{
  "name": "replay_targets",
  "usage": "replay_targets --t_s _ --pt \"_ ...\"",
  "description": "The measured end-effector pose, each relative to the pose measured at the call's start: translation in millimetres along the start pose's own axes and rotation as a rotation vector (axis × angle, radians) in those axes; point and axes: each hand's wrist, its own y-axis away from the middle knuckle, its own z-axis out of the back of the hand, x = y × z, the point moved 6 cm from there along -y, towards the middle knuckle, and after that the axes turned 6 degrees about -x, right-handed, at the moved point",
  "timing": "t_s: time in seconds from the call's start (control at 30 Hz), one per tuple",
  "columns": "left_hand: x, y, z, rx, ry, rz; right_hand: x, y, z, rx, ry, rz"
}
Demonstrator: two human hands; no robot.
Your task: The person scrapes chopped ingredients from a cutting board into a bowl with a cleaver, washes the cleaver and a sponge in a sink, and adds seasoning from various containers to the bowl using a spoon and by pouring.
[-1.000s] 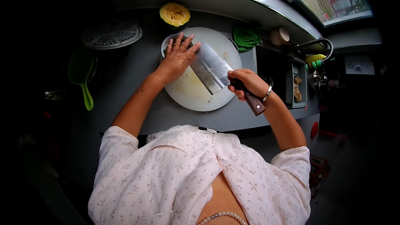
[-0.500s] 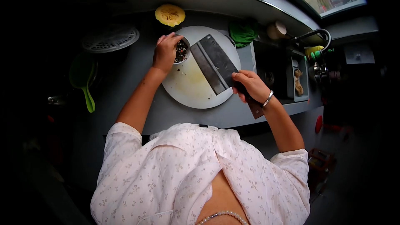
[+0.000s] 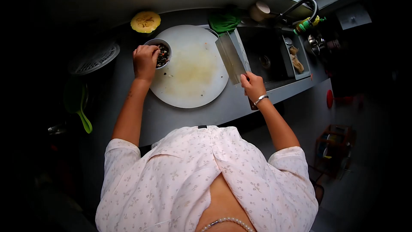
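Note:
My left hand (image 3: 146,62) is closed on the near-left rim of a bowl (image 3: 170,53), its fingertips curled over the edge. Inside the bowl lies a dark chopped mix (image 3: 163,56) with pale and red bits. The bowl sits at the upper left edge of a round white cutting board (image 3: 193,68), which carries a yellowish stain and a few scraps. In my right hand (image 3: 254,87) is a cleaver (image 3: 231,58), gripped by its handle. Its broad blade is tilted beside the board's right edge, near the sink.
Behind the board sit a cut yellow squash (image 3: 146,22) and a green cloth (image 3: 224,22). To the right is a dark sink (image 3: 264,45) with a faucet (image 3: 307,1). A green-handled pan (image 3: 84,120) and a perforated grey lid (image 3: 95,58) lie to the left.
The cleaver has moved right, from over the board to beside the sink edge, and its blade has turned. My left hand and the bowl have shifted left on the board. The view has turned too.

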Motion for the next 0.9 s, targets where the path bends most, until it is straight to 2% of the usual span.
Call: replay_targets --t_s 0.03,0.1,0.17,0.23,0.3,0.4,0.57,0.63,0.7,0.77,0.8,0.83,0.9 --pt "-2.3 -1.5 -0.5 0.000 0.003 -0.007 -7.7 -6.5 -3.6 -0.007 -0.003 -0.001" --pt "-1.4 -2.7 -1.5 0.036 0.033 0.054 -3.2 -16.7 -6.6 -0.227 0.382 0.364" --pt "-1.4 -3.9 -2.8 0.009 0.076 0.055 -1.7 -28.8 -17.3 -0.214 0.434 0.345" --pt "-4.6 -5.0 0.0 -0.014 0.115 0.060 2.4 -36.1 -31.0 -0.250 0.553 0.444" --pt "0.2 -3.3 -0.5 0.016 0.226 0.209 5.2 -38.4 -43.6 -0.292 0.578 0.519" --pt "8.1 2.4 0.3 0.024 0.293 0.280 3.2 -32.5 -73.1 -0.306 0.779 0.641" --pt "1.3 16.0 13.9 0.024 0.332 0.386 7.8 8.4 -90.7 -0.207 0.689 0.717" --pt "-2.0 22.2 11.6 0.034 0.363 0.415 10.9 26.9 -87.1 -0.144 0.460 0.721" --pt "-2.2 33.6 7.3 0.020 0.492 0.478 7.6 43.3 -77.5 -0.126 0.357 0.659" --pt "-4.9 43.1 3.4 0.051 0.521 0.500 -17.9 47.2 -61.2 -0.076 0.073 0.311" --pt "-6.5 48.4 1.0 0.073 0.553 0.513 -35.7 51.2 -56.2 0.000 -0.132 0.027" --pt "-7.9 54.1 -1.7 0.088 0.555 0.520 -46.5 54.1 -51.3 0.002 -0.129 0.012" --pt "-10.4 65.6 -7.9 0.117 0.634 0.555 -81.6 57.5 -41.3 -0.073 -0.375 -0.192"
